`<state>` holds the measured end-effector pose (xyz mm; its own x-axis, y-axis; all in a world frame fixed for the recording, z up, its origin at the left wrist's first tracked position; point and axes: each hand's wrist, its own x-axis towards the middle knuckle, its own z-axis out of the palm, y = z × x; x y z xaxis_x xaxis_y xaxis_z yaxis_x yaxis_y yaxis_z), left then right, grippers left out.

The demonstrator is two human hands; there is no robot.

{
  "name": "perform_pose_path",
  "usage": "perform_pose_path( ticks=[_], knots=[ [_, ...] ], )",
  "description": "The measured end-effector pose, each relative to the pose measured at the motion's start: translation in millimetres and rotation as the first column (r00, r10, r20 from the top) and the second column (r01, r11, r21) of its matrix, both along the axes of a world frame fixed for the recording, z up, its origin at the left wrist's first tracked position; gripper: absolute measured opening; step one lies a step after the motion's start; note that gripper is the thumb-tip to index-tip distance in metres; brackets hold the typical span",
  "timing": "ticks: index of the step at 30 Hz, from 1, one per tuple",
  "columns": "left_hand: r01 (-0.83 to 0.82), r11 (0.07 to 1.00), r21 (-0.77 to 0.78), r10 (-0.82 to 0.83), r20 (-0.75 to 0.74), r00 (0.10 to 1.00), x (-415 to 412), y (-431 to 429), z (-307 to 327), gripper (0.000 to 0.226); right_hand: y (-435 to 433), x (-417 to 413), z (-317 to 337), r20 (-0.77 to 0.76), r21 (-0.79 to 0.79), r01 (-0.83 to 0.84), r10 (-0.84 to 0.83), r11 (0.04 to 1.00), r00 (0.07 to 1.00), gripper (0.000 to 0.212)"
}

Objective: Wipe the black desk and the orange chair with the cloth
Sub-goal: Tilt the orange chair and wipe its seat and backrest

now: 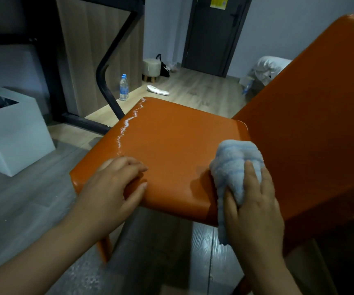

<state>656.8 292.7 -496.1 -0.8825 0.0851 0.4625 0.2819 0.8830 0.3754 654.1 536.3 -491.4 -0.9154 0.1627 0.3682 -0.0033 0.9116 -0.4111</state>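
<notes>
Two hands working on orange chair (178, 143) seat. Right hand (254, 207) grasping bunched blue cloth (233, 167), pressing it near seat's right edge. Left hand (114, 188) resting relaxed on near-left corner. Far door's yellow sticker (219, 1) showing unreadable text.

— That orange chair (171, 133) is looking like smooth leather or vinyl — the seat's left edge is catching a bright, glossy streak of light.
— And the cloth (235, 167)?
— It is showing as fluffy terry, pale blue with darker stripes, quite matt.
— The floor (201, 90)?
— It is reading as wood-grain planks, dull in finish. The desk frame (105, 81) is looking like black matt metal, and the water bottle (123, 88) is showing clear plastic.
</notes>
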Motion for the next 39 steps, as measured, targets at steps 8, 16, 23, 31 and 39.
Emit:
perform_pose_path(
  ticks=[8, 16, 23, 31, 39],
  knots=[
    [-0.009, 0.996, 0.086, 0.011, -0.021, 1.0, 0.8, -10.0, -0.2, 0.035, -16.6, 1.0, -4.4, -0.039, 0.047, -0.082, 0.084, 0.996, 0.996, 0.071],
    [-0.052, 0.995, 0.08, 0.056, -0.047, 0.997, 8.1, -28.5, -3.1, 0.037, -47.5, -3.5, -4.0, -0.053, 0.02, -0.186, 0.187, 0.982, 0.981, 0.071],
    [-0.123, 0.987, 0.101, 0.128, -0.048, 0.991, 17.2, -52.4, -4.0, 0.037, -84.5, -7.7, -3.8, -0.079, 0.038, -0.279, 0.281, 0.96, 0.956, 0.07],
    [-0.184, 0.971, 0.154, 0.195, -0.056, 0.979, 21.2, -75.3, -12.7, 0.032, -140.2, -15.3, -1.3, -0.067, 0.013, -0.432, 0.432, 0.902, 0.899, 0.071],
    [-0.269, 0.943, 0.194, 0.286, -0.064, 0.956, 32.2, -111.7, -18.8, 0.038, -181.7, -18.0, 2.7, -0.076, 0.019, -0.499, 0.499, 0.866, 0.863, 0.068]
  ],
)
